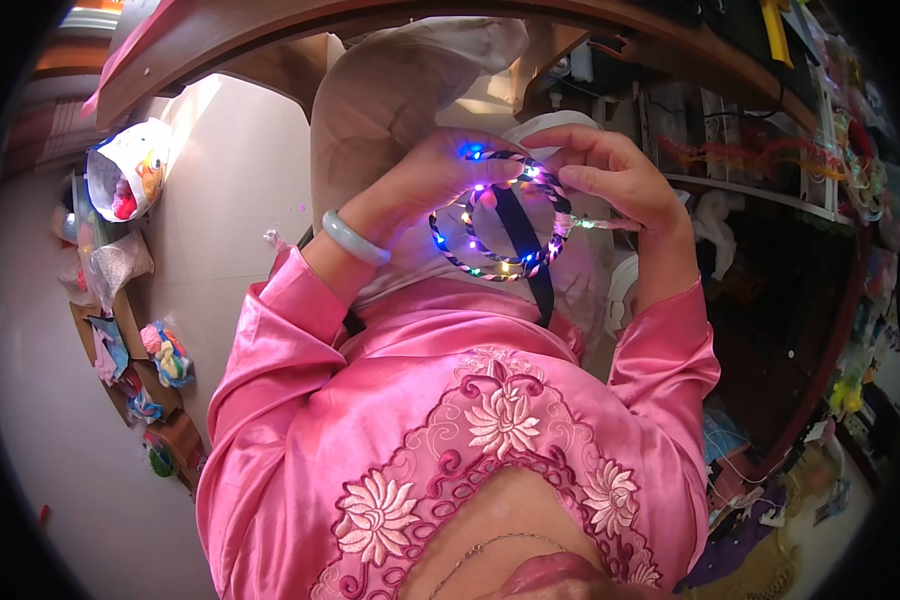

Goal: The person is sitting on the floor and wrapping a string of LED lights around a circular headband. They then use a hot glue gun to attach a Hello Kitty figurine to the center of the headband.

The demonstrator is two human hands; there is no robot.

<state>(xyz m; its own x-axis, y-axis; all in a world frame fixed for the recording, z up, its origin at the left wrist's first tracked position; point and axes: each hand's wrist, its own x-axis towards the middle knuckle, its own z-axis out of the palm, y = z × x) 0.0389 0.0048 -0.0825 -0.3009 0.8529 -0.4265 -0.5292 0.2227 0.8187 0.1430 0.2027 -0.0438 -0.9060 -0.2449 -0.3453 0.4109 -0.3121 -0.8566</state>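
Observation:
In front of my lap, my left hand (461, 169) grips a coil of black-and-pink wrapped cord (474, 264) with small lit bulbs in blue, violet, yellow and green. Its thumb lies over the upper part of the loops. My right hand (615, 169) is at the coil's upper right, fingers curved and thumb tip close to the cord; whether it pinches the cord is unclear. From the coil's right side, a thin pale strand with a green light (586, 223) runs towards my right wrist. A dark strap (521, 232) hangs behind the loops.
A wooden table edge (270, 46) curves overhead. To the left stand a white bag (150, 154) and cardboard boxes (94, 330) beside bagged yarn (169, 352). On the right are a shelf rail (757, 196) with coloured strands and a dark surface (772, 300).

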